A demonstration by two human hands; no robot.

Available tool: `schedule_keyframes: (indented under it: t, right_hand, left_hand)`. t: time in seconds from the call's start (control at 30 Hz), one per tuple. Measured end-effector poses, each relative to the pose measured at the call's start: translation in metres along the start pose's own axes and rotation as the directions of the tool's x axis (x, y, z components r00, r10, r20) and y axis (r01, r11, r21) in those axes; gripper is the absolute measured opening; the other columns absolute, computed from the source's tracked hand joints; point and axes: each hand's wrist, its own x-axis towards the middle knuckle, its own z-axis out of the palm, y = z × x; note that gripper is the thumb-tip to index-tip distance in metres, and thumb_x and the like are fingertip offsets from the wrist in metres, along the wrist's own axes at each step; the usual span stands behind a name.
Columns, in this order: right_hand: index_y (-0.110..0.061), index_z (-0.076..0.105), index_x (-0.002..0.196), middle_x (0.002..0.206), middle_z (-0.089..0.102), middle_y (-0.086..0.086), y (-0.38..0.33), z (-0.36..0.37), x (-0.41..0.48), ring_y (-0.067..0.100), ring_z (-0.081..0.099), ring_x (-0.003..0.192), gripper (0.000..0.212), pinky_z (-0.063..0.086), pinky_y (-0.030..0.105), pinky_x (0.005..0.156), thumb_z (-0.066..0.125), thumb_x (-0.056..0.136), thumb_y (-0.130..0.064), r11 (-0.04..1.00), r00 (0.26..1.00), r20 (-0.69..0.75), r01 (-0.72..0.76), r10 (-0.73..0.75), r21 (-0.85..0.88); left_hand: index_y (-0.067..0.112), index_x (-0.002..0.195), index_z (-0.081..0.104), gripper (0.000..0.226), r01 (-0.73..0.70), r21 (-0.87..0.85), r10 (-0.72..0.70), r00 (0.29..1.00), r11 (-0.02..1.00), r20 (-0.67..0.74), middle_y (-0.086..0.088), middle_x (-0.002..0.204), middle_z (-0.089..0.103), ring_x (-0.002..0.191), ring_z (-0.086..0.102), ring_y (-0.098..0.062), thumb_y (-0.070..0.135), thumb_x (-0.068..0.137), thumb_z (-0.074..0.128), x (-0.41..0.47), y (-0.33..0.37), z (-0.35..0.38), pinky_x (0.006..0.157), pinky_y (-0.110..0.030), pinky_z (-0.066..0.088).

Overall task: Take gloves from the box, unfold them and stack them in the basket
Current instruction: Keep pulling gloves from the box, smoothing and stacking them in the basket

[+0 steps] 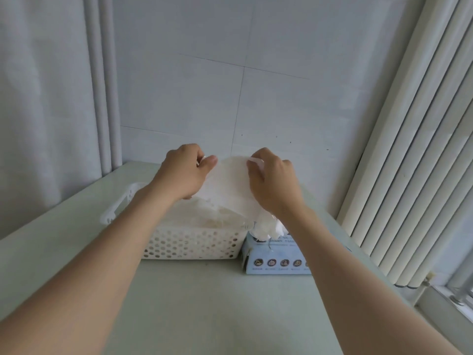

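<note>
A thin translucent white glove (229, 185) hangs spread between my two hands, above the basket. My left hand (185, 171) pinches its upper left edge. My right hand (272, 181) pinches its upper right edge. Below them stands a white perforated plastic basket (189, 245) holding a pile of flattened gloves (202, 216). A light blue glove box (276, 258) sits against the basket's right side, with crumpled white gloves (268, 230) sticking out of its top opening. My right forearm covers part of the box.
Everything stands on a pale green table (204, 308) against a white tiled wall. A grey curtain (48, 98) hangs at the left. Vertical blinds (414, 149) and a window sill are at the right, close to the table's right edge.
</note>
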Motion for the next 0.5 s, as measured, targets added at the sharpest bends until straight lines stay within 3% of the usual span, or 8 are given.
schedule_keyframes:
  t: [0.1, 0.23, 0.33, 0.5]
  right_hand:
    - [-0.015, 0.068, 0.117, 0.077, 0.06, -0.002, -0.009, 0.015, 0.014, 0.028, 0.059, 0.078, 0.022, 0.048, 0.035, 0.059, 0.05, 0.108, -0.024, 0.999, 0.976, 0.213, 0.041, -0.046, 0.029]
    - [-0.014, 0.068, 0.117, 0.083, 0.057, -0.005, -0.021, 0.037, 0.028, 0.024, 0.057, 0.086, 0.023, 0.041, 0.034, 0.065, 0.057, 0.108, -0.032, 0.999, 0.903, 0.428, 0.038, -0.043, 0.021]
    - [-0.018, 0.065, 0.116, 0.083, 0.053, -0.006, -0.025, 0.052, 0.035, 0.024, 0.057, 0.084, 0.027, 0.038, 0.029, 0.058, 0.063, 0.104, -0.042, 0.997, 0.866, 0.499, 0.058, -0.027, -0.046]
    - [-0.024, 0.058, 0.13, 0.1, 0.055, 0.001, -0.024, 0.076, 0.034, 0.029, 0.06, 0.092, 0.04, 0.045, 0.037, 0.073, 0.066, 0.101, -0.051, 0.968, 0.847, 0.532, 0.138, -0.004, -0.212]
  left_hand:
    - [0.006, 0.092, 0.051, 0.048, 0.004, 0.229, -0.034, 0.991, 0.973, 0.127, -0.015, 0.086, 0.061, 0.056, 0.067, -0.035, 0.05, 0.11, 0.043, 0.005, -0.02, -0.011, 0.05, -0.037, 0.052]
    - [0.011, 0.086, 0.044, 0.048, 0.075, 0.375, -0.165, 0.963, 0.924, 0.214, -0.014, 0.08, 0.06, 0.051, 0.06, -0.026, 0.052, 0.11, 0.039, 0.009, -0.044, -0.027, 0.046, -0.03, 0.045]
    - [0.008, 0.089, 0.051, 0.051, 0.107, 0.476, -0.237, 0.946, 0.873, 0.222, -0.013, 0.082, 0.062, 0.056, 0.062, -0.026, 0.054, 0.109, 0.041, 0.01, -0.059, -0.033, 0.054, -0.034, 0.052]
    - [0.012, 0.096, 0.055, 0.048, 0.11, 0.566, -0.244, 0.955, 0.817, 0.168, -0.006, 0.086, 0.061, 0.072, 0.06, -0.024, 0.059, 0.106, 0.046, 0.012, -0.085, -0.033, 0.066, -0.036, 0.043]
